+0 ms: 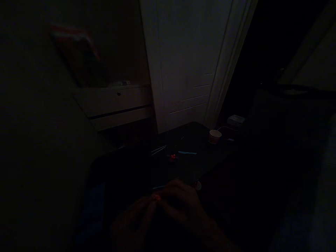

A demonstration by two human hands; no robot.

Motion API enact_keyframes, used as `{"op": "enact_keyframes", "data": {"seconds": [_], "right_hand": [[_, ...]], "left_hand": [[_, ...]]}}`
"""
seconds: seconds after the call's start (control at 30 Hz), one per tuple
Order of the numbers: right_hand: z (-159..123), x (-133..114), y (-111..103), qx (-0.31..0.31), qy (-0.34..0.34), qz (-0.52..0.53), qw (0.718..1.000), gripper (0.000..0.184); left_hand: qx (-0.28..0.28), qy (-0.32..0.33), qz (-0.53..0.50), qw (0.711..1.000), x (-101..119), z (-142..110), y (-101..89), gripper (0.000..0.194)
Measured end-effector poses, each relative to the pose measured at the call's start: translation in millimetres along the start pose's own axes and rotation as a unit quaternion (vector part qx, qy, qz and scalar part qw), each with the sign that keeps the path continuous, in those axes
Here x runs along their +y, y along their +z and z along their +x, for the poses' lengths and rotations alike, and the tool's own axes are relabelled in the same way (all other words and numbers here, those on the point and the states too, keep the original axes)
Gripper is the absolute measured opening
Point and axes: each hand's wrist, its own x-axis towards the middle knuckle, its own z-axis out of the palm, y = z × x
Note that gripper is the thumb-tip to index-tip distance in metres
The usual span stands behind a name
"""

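The picture is very dark. My left hand (135, 217) and my right hand (181, 201) meet over the near part of a dark table (131, 171). Between their fingertips sits a small orange-red lump (156, 198), pinched from both sides; its material cannot be made out. Beyond the hands lies a small red piece (172, 158) with dark bluish parts sticking out at its sides. A teal knife-shaped tool (187, 153) rests just right of it. Partly behind my right hand shows another thin teal tool (158, 187).
Two thin pale sticks (159, 150) lie left of the red piece. A paper cup (215, 136) stands at the table's far right. Close by my right hand is a small round pale object (198, 185). Behind the table are a white door (189, 63) and a drawer unit (118, 101).
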Motion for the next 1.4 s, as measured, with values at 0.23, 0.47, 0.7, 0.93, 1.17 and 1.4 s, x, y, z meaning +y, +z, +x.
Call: {"op": "enact_keyframes", "data": {"seconds": [0.23, 0.47, 0.7, 0.93, 1.17, 1.4], "right_hand": [[2, 6, 2, -0.040, -0.123, -0.152, 0.980, 0.011], [22, 15, -4, -0.133, -0.185, -0.172, 0.958, 0.006], [31, 27, -1, -0.186, -0.239, -0.235, 0.924, 0.008], [22, 23, 0, -0.149, -0.190, -0.219, 0.945, 0.012], [17, 22, -3, -0.153, -0.152, -0.131, 0.968, 0.032], [26, 20, -6, -0.172, -0.152, -0.064, 0.971, 0.020]], "left_hand": [[-0.007, -0.059, -0.039, 0.997, 1, 3, 2.2, 0.016], [0.042, -0.175, -0.100, 0.979, 3, 6, 11.2, 0.016], [0.073, -0.268, -0.169, 0.946, -8, 5, 21.9, 0.029], [0.115, -0.303, -0.188, 0.927, -7, 3, 23.8, 0.037], [0.133, -0.317, -0.204, 0.917, -4, 6, 15.2, 0.033], [0.089, -0.313, -0.257, 0.910, -8, 7, 13.5, 0.032]]}}
